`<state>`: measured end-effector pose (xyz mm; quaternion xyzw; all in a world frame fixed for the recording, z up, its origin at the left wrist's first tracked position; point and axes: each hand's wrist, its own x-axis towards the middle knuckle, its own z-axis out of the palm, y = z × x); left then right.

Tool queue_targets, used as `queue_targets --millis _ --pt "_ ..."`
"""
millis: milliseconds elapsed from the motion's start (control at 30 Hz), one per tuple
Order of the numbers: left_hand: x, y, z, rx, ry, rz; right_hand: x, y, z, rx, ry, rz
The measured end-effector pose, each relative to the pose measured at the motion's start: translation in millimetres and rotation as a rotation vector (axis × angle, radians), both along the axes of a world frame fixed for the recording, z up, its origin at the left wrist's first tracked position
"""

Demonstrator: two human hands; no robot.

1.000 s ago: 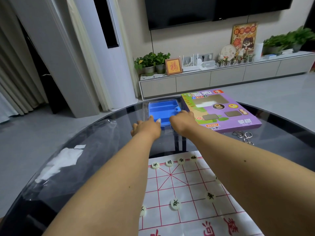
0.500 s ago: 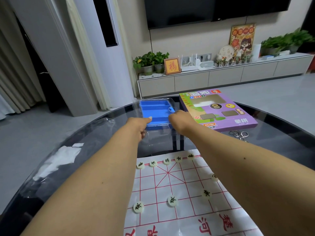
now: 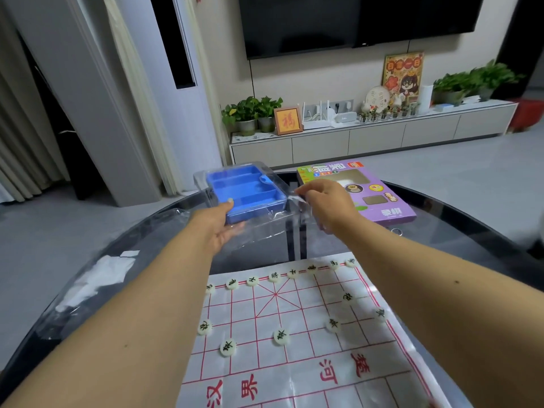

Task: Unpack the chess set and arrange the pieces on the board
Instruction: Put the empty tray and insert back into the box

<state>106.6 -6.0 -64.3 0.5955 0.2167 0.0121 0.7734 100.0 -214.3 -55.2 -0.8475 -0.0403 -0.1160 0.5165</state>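
Left hand [image 3: 219, 228], centre frame: grips the near left corner of the blue plastic compartment tray [image 3: 245, 192], thumb on the rim, fingers curled beneath. Tray held tilted above the dark round glass table [image 3: 459, 228], partly inside a clear plastic cover [image 3: 265, 222] that trails below and to the right of it. No pieces visible in the tray compartments. Right hand [image 3: 326, 201], just right of the tray: fingers bent, pinching the edge of the clear cover at the tray's right side. Purple cardboard game box [image 3: 379, 201] with cut-out window: flat on the table, upper right of centre, partly hidden behind the right hand. White paper board with red grid lines [image 3: 294, 334]: spread flat in the lower centre of the frame. Cream round chess pieces with dark characters [image 3: 281, 337]: a row along the far edge of the board, further pieces scattered on grid points nearer the camera; the near half of the board without pieces in view. Crumpled clear plastic wrapping with a white patch [image 3: 97, 278]: on the table at left of frame, well apart from the board. Small metal key ring [image 3: 396, 230]: on the glass just beside the box's near edge.
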Motion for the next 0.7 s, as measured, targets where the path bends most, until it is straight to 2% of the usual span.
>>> queue_targets --millis 233,400,533,700 --pt "-23 -7 8 -0.059 -0.088 0.017 -12 -86 6 -0.033 0.033 -0.218" --pt "-39 -19 12 -0.112 -0.101 -0.007 -26 -132 -11 -0.346 0.194 -0.346" --pt "-52 -32 16 -0.125 -0.099 -0.027 -41 -135 -24 -0.656 0.319 -0.239" --pt "-63 -40 18 -0.129 -0.105 -0.039 -48 -130 -34 -0.758 0.304 -0.225"
